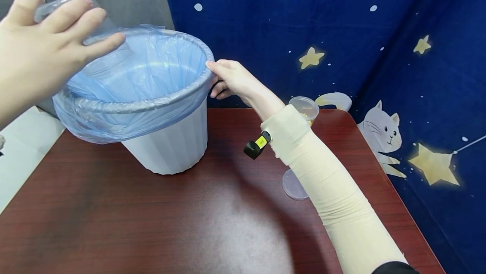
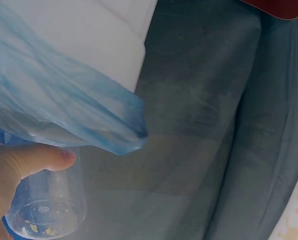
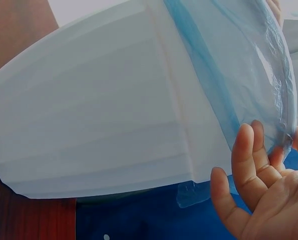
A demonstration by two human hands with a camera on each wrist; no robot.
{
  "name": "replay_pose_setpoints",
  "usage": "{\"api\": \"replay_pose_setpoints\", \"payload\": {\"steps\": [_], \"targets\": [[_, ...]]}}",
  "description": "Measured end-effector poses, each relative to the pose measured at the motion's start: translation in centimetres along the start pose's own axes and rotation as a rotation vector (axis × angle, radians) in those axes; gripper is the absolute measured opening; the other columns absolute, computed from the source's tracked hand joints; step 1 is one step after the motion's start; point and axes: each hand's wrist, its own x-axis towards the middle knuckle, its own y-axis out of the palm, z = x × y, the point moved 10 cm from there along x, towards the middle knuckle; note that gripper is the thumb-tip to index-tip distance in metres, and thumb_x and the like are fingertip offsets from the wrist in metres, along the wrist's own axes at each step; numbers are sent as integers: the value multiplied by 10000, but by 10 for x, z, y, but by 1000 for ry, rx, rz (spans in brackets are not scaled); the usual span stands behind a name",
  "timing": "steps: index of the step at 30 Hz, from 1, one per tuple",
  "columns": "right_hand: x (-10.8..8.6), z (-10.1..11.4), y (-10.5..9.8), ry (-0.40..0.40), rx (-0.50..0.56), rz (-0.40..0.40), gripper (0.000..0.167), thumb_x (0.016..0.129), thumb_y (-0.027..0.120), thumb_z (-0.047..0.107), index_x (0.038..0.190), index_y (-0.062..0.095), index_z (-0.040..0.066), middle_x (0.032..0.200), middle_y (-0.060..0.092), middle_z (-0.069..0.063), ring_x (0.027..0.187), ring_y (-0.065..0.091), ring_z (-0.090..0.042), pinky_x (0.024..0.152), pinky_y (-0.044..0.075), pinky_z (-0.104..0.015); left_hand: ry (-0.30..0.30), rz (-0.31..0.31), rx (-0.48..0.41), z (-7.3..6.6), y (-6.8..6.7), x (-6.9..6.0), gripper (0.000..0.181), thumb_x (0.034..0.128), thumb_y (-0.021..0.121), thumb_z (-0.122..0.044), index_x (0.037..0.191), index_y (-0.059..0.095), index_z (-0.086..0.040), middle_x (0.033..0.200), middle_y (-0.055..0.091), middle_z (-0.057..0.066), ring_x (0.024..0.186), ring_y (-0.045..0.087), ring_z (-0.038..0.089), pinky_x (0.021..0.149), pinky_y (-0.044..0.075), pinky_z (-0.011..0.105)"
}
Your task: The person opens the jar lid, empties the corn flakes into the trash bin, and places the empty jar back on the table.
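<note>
A white trash bin (image 1: 171, 147), lined with a blue plastic bag (image 1: 163, 61), stands on the table at the left. Over its mouth my left hand (image 1: 53, 44) holds a clear plastic jar (image 1: 104, 63), tipped with its mouth down into the bin. Small yellowish crumbs cling near the jar's base (image 2: 43, 227) in the left wrist view. On the bin's right side my right hand (image 1: 237, 80) grips the bag-covered rim, thumb on top and fingers underneath. The right wrist view shows these fingers (image 3: 244, 155) beside the folded-over bag.
Behind my right forearm, a second clear jar (image 1: 305, 107) with yellow bits inside stands near the table's back edge. A round clear lid (image 1: 294, 185) lies partly hidden under the sleeve. A blue starry curtain (image 1: 265, 21) hangs behind the reddish-brown table (image 1: 152, 223).
</note>
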Motion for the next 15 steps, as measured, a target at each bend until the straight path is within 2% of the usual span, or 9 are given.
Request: {"api": "replay_pose_setpoints", "payload": {"steps": [1,2,3,5,10,13,15], "targets": [[0,0,0,-1,1,1,304,1021,447,339,1029,549,52,816,596,-93,616,609,-197,666,523,-357,31,12,297,-5,0,-1,393,851,140,177,1200,319,183,1297,327,292,1252,293,358,1105,176,415],[0,0,0,0,2,1,305,1021,447,338,1028,549,50,819,597,-94,616,610,-197,663,522,-354,68,26,425,-11,0,-3,366,856,138,151,1162,325,222,1280,334,306,1246,294,371,1123,125,424],[0,0,1,0,2,1,306,1022,446,338,1029,549,50,819,598,-95,616,610,-197,657,522,-351,104,40,571,-16,3,-6,351,861,123,140,1143,306,239,1263,315,344,1230,291,415,1120,113,501],[0,0,2,3,0,3,308,1021,447,341,1031,549,51,823,597,-96,618,610,-199,656,522,-349,120,-5,601,-25,0,-14,343,873,136,172,1149,332,232,1256,365,332,1218,347,403,1101,212,470],[0,2,3,1,-5,1,312,1019,451,345,1037,549,49,820,586,-92,624,612,-204,642,518,-343,168,-46,723,-42,-4,-28,325,850,189,257,1111,380,223,1196,444,322,1142,451,395,993,397,421],[1,3,3,-2,-10,-2,313,1019,451,343,1029,548,46,819,583,-90,627,615,-205,635,517,-341,183,-59,676,-45,-5,-29,337,852,188,255,1132,371,215,1198,433,332,1144,442,411,999,388,444],[1,3,2,2,-8,-5,307,1017,455,344,1014,547,51,819,584,-88,626,614,-204,643,517,-341,186,-49,688,-45,-4,-28,325,856,186,250,1123,369,221,1191,433,335,1142,442,412,1013,375,441]]}}
